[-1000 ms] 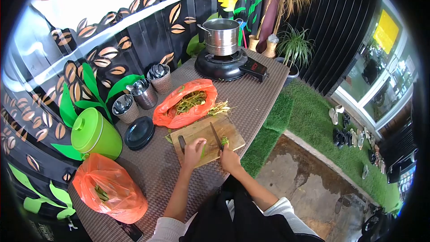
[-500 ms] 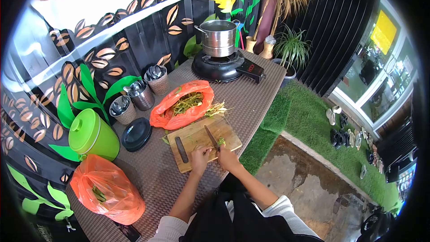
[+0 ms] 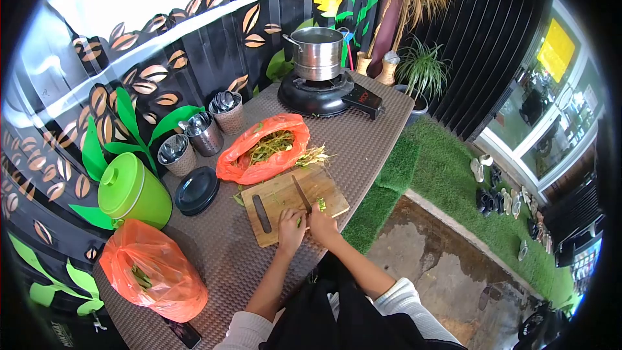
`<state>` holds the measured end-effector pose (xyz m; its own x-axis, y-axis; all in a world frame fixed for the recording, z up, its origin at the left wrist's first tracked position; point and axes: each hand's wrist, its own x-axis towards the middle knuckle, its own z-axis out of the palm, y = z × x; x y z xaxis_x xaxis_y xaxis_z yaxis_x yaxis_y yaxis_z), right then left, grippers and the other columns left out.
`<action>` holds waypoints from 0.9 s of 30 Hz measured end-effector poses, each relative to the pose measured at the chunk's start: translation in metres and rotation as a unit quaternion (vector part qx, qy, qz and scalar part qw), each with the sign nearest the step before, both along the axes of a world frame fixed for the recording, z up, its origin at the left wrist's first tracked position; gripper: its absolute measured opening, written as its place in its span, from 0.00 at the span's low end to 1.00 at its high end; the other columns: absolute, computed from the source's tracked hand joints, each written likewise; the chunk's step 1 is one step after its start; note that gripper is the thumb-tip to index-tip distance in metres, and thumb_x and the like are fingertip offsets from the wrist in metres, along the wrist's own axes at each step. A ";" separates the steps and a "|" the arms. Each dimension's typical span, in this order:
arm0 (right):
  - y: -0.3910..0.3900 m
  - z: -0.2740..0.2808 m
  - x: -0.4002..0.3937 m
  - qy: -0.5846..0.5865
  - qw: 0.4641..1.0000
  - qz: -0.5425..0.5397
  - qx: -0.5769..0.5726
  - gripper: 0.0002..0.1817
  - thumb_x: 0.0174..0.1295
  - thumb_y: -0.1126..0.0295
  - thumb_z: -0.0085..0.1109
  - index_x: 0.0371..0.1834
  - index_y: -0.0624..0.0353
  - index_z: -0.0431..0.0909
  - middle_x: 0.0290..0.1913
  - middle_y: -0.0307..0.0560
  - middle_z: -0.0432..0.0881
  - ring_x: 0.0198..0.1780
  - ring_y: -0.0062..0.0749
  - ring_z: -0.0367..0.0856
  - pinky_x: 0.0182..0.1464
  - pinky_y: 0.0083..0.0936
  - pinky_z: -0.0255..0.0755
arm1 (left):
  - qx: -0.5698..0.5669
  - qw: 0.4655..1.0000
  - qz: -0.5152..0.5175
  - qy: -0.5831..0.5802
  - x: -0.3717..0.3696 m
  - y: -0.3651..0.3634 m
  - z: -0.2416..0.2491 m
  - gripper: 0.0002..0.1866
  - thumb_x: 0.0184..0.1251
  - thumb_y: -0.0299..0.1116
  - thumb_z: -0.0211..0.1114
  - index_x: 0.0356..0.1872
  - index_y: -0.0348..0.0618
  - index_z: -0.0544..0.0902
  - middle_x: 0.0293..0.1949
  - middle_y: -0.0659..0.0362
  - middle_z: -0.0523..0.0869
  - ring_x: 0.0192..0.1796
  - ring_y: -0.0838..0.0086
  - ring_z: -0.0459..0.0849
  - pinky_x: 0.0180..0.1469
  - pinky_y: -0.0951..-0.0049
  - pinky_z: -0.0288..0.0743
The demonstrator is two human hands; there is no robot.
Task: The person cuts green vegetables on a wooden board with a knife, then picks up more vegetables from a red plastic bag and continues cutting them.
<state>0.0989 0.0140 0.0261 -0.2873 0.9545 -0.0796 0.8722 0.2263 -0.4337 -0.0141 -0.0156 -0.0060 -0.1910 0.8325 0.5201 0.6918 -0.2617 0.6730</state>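
A wooden cutting board (image 3: 278,196) lies near the table's front edge, under both hands. My right hand (image 3: 323,227) is closed round the handle of a knife (image 3: 300,190), whose blade points away over the board. Chopped green pieces (image 3: 321,204) sit beside the blade and my right hand. My left hand (image 3: 292,229) is closed on a small green piece, close to my right hand at the board's near side. Behind the board an open orange bag (image 3: 264,167) holds green stalks (image 3: 272,147), with pale ends sticking out to the right.
On the table are a tied orange bag (image 3: 155,272), a green lidded container (image 3: 135,193), dark plates (image 3: 196,191), three utensil cups (image 3: 205,135), a phone (image 3: 183,334) and a burner (image 3: 315,96) with a steel pot (image 3: 318,57). A plant (image 3: 422,71) stands behind the table.
My right hand and the knife have shifted slightly to the left, nearer my left hand. A bit of green now shows at my left fingers.
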 end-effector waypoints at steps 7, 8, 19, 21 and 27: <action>-0.027 -0.004 -0.009 -0.045 0.999 -0.021 0.019 0.14 0.61 0.68 0.50 0.43 0.67 0.63 0.27 0.62 0.82 0.30 0.52 0.84 0.28 0.39 0.79 | -0.009 1.000 -0.005 -0.023 -0.001 -0.001 0.004 0.10 0.57 0.23 0.63 0.41 0.35 0.80 0.32 0.53 0.82 0.38 0.59 0.79 0.44 0.65 0.73; -0.023 -0.006 -0.008 -0.045 0.999 -0.020 0.020 0.14 0.61 0.68 0.50 0.43 0.67 0.63 0.27 0.62 0.82 0.30 0.52 0.84 0.28 0.39 0.79 | -0.009 1.000 -0.004 -0.023 -0.001 -0.002 0.007 0.10 0.57 0.23 0.63 0.41 0.35 0.80 0.32 0.53 0.82 0.38 0.59 0.79 0.44 0.65 0.73; -0.029 0.001 -0.011 -0.053 0.998 -0.035 -0.027 0.12 0.62 0.68 0.48 0.43 0.63 0.64 0.30 0.61 0.83 0.34 0.51 0.85 0.33 0.41 0.80 | -0.054 0.986 -0.002 -0.156 -0.002 -0.004 0.000 0.14 0.57 0.23 0.65 0.44 0.39 0.72 0.32 0.53 0.82 0.37 0.61 0.81 0.42 0.64 0.74; -0.019 0.001 -0.011 -0.035 0.999 -0.023 -0.031 0.13 0.63 0.67 0.47 0.44 0.64 0.62 0.30 0.63 0.82 0.35 0.55 0.84 0.34 0.44 0.79 | -0.065 0.987 0.002 -0.144 -0.002 -0.003 -0.002 0.13 0.57 0.24 0.64 0.42 0.39 0.72 0.33 0.53 0.82 0.37 0.61 0.81 0.42 0.64 0.74; -0.009 -0.011 -0.001 0.006 1.000 0.013 0.004 0.14 0.64 0.65 0.46 0.44 0.64 0.61 0.28 0.65 0.81 0.32 0.60 0.83 0.32 0.48 0.78 | -0.048 0.997 0.010 -0.064 -0.003 -0.006 -0.006 0.08 0.60 0.27 0.62 0.38 0.40 0.74 0.34 0.54 0.82 0.39 0.60 0.80 0.42 0.62 0.73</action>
<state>0.0983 0.0055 0.0154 -0.3126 0.9474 -0.0688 0.8611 0.2521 -0.4416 -0.0169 -0.0211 -0.0124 -0.2677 0.8729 0.4080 0.6033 -0.1783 0.7773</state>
